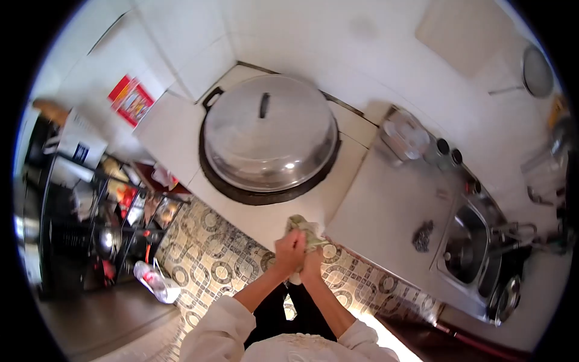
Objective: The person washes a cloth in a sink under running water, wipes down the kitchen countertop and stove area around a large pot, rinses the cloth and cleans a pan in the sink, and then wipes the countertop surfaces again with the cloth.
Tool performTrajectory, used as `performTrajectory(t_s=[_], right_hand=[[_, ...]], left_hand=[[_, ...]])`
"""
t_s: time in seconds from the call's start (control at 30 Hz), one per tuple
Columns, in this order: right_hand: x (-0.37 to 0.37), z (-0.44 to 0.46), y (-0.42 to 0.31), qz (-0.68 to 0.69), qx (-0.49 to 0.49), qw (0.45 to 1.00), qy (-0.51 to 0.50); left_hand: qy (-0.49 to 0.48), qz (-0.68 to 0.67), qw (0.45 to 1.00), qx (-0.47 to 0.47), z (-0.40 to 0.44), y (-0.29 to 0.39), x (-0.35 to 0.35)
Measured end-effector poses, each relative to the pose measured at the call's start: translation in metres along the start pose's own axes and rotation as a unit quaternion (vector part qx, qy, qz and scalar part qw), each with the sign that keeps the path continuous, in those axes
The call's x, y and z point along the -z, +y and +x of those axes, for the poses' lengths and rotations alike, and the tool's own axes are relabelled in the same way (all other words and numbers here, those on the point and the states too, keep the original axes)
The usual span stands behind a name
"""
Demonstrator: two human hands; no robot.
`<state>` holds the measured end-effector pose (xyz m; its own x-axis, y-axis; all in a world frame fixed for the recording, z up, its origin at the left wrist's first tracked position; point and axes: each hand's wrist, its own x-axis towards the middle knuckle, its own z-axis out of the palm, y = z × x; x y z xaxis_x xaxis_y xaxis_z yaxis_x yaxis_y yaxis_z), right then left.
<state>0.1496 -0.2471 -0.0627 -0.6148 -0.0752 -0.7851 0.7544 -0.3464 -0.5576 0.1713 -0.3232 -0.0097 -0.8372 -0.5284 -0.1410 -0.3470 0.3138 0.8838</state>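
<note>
A crumpled greenish cloth [306, 232] is bunched up between my two hands, just in front of the tiled stove edge. My left hand [291, 250] has its fingers wrapped round the cloth. Close beside it, my right hand [311, 263] grips the lower part, its fingers partly hidden by the cloth. Beyond my hands, a large domed metal lid [271, 142] with a dark handle covers a wide wok [265, 197] set into the white tiled stove top [241, 214]. Neither hand touches the lid.
To the right, a steel counter [380, 205] holds a dark scouring pad [423, 236], a clear plastic container [405, 134] and small jars, beside a sink [465, 247]. A black rack [90, 211] full of kitchen items stands left, with a white bag [158, 282] near it on the patterned floor.
</note>
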Motion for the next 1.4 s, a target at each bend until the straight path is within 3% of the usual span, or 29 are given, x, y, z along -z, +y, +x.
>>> performTrajectory(t_s=[0.07,0.13,0.17,0.2,0.27,0.3,0.33,0.4,0.47,0.53,0.57,0.6,0.67,0.73,0.83,0.9,0.97,1.07,1.13,1.17,1.27,1.3,1.4], right_hand=[[-0.021,-0.021,-0.031,-0.048,0.048,0.998,-0.014],[-0.028,-0.017,-0.042,0.041,0.031,0.996,-0.072],[-0.025,0.002,-0.034,0.005,0.051,0.988,-0.144],[-0.029,0.002,-0.043,0.011,0.052,0.989,-0.137],[-0.046,0.002,-0.07,0.033,-0.07,0.992,-0.096],[-0.037,0.029,-0.056,0.057,-0.016,0.984,-0.166],[-0.033,0.035,-0.061,0.064,-0.012,0.985,-0.16],[-0.028,0.05,-0.073,-0.055,0.24,0.965,-0.086],[-0.027,0.065,-0.05,0.003,0.24,0.97,-0.047],[-0.037,0.092,-0.012,-0.314,0.291,0.904,-0.01],[-0.04,0.106,0.0,-0.443,0.387,0.809,-0.008],[-0.045,0.122,0.0,-0.44,0.386,0.811,-0.005],[-0.043,0.158,-0.009,-0.607,0.442,0.655,0.082],[-0.04,0.184,-0.01,-0.634,0.417,0.646,0.088],[-0.032,0.194,-0.004,-0.673,0.353,0.644,0.083],[-0.03,0.199,0.001,-0.688,0.333,0.64,0.083],[-0.028,0.205,0.006,-0.691,0.331,0.637,0.089],[-0.025,0.207,0.01,-0.682,0.333,0.646,0.085],[-0.027,0.207,0.006,-0.697,0.326,0.63,0.1],[-0.027,0.207,0.007,-0.698,0.324,0.632,0.096],[-0.025,0.21,0.012,-0.692,0.322,0.639,0.097],[-0.025,0.211,0.013,-0.682,0.339,0.641,0.099],[-0.023,0.209,0.016,-0.669,0.339,0.654,0.098]], left_hand=[[0.012,0.085,0.996,-0.005,0.017,0.0,-0.005],[0.075,-0.121,0.987,-0.07,0.027,0.0,-0.01],[-0.021,-0.258,0.963,0.077,0.019,-0.003,-0.016],[-0.113,-0.382,0.89,0.223,0.012,-0.007,-0.023],[-0.086,-0.427,0.837,0.332,0.038,0.004,-0.014],[-0.084,-0.454,0.822,0.334,0.057,0.001,-0.011],[-0.081,-0.48,0.806,0.337,0.076,0.002,-0.006],[-0.108,-0.532,0.78,0.31,0.121,0.014,-0.004],[-0.159,-0.563,0.764,0.27,0.174,0.044,-0.004],[-0.192,-0.57,0.767,0.224,0.231,0.071,-0.018],[-0.207,-0.572,0.767,0.204,0.258,0.086,-0.027],[-0.184,-0.557,0.783,0.206,0.283,0.096,-0.04],[-0.132,-0.532,0.812,0.199,0.326,0.117,-0.068],[-0.114,-0.52,0.824,0.195,0.369,0.125,-0.101],[-0.096,-0.477,0.864,0.128,0.439,0.118,-0.149],[-0.021,-0.389,0.915,0.11,0.484,0.109,-0.171],[0.087,-0.21,0.972,0.053,0.535,0.088,-0.197],[-0.009,0.029,0.996,0.085,0.594,0.06,-0.202],[-0.108,0.318,0.939,0.073,0.599,0.072,-0.184],[-0.146,0.462,0.875,-0.006,0.604,0.067,-0.179],[-0.168,0.506,0.846,-0.014,0.627,0.016,-0.201],[-0.08,0.578,0.805,-0.113,0.618,0.013,-0.203],[-0.091,0.583,0.803,-0.087,0.617,0.021,-0.219]])
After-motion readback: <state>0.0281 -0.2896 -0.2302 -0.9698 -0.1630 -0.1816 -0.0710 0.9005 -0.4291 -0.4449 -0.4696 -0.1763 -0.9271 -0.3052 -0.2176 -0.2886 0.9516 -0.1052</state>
